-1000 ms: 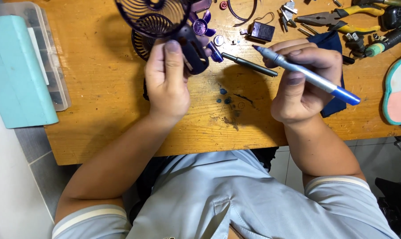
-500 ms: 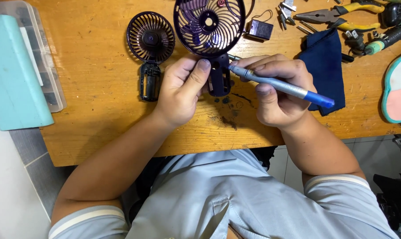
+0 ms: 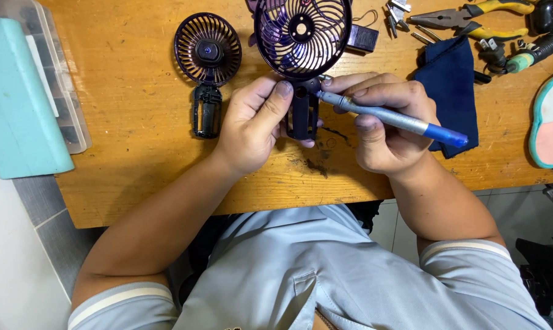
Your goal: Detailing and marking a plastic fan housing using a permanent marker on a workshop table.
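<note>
Fan half point(image 3: 206, 67) left of held fan point(image 3: 302, 49), cloth point(image 3: 450, 85) right, pliers point(image 3: 472, 18) behind cloth

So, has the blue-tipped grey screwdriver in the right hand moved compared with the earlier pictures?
Yes. The blue-tipped grey screwdriver in the right hand has shifted left, away from the dark blue cloth, toward the fan's handle.

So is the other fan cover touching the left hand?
Apart. The head view shows bare wooden table between the loose fan cover and the left hand.

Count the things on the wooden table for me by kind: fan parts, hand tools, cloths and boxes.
Fan parts: 2, the held fan half and the loose fan half
Hand tools: 3, screwdriver, pliers, green-handled tool
Cloths: 1
Boxes: 1
Total: 7
</note>
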